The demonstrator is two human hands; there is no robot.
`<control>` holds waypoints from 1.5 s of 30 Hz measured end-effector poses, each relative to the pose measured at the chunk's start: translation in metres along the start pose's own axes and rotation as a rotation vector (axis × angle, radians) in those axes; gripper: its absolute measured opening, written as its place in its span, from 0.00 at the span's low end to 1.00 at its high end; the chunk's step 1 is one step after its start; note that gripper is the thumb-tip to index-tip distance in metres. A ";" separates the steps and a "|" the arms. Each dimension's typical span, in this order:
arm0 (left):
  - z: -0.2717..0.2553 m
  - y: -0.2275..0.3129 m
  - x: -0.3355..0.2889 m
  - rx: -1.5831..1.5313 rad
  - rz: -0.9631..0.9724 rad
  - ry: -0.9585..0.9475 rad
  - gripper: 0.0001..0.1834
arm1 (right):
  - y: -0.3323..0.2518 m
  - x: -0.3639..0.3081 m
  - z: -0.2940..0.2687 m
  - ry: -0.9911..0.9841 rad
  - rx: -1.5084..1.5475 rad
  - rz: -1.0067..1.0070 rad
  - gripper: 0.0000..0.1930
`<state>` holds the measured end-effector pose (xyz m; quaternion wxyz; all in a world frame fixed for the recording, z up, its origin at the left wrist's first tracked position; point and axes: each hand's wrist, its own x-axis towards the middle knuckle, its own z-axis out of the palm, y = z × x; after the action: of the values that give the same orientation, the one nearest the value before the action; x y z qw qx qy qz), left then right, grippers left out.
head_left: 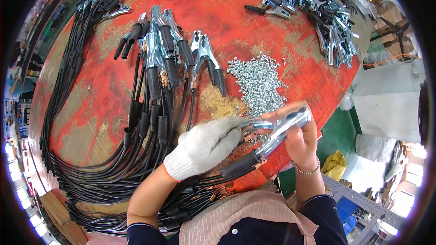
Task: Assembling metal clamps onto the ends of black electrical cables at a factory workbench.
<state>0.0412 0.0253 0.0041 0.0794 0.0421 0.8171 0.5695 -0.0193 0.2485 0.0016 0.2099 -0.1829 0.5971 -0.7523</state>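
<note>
My right hand [300, 143], bare with a bead bracelet, grips a silver spring clamp [287, 129] near its jaws. One clamp arm ends in a black sleeve [238, 165] pointing down and left. In a white knit glove, my left hand [206, 147] is closed at the clamp's other arm; its fingertips are partly hidden. Copper-coloured terminals [247, 137] show just under the glove. Behind both hands lies a pile of small silver screws [259, 84] on the red, worn table [204, 0].
Clamps fitted to black cables [156, 59] lie left of the screws. A long cable bundle [68, 77] curves along the left edge and across the front. Loose clamps [318, 9] are heaped at the far right. Beyond the table are a fan [394, 31] and a yellow bag [334, 165].
</note>
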 end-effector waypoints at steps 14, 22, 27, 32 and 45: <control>-0.011 -0.032 0.029 -0.831 -0.411 0.091 0.16 | 0.053 0.060 -0.008 -0.057 -1.415 -0.423 0.05; -0.005 -0.042 0.019 -0.590 -0.366 0.022 0.18 | 0.053 0.079 -0.009 -0.311 -1.756 -0.517 0.07; -0.013 -0.014 0.014 -0.249 -0.304 -0.050 0.16 | 0.035 0.092 -0.011 -0.522 -1.645 -0.403 0.11; -0.016 -0.012 0.010 -0.187 -0.226 -0.060 0.15 | 0.039 0.067 -0.002 -0.115 -0.588 -0.068 0.05; -0.017 -0.007 0.009 -0.159 -0.191 -0.068 0.14 | 0.049 0.045 -0.011 -0.193 0.141 0.283 0.11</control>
<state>0.0293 0.0086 0.0025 0.1642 -0.0231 0.7664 0.6205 -0.0580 0.2238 -0.0479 0.3822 -0.1532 0.5398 -0.7342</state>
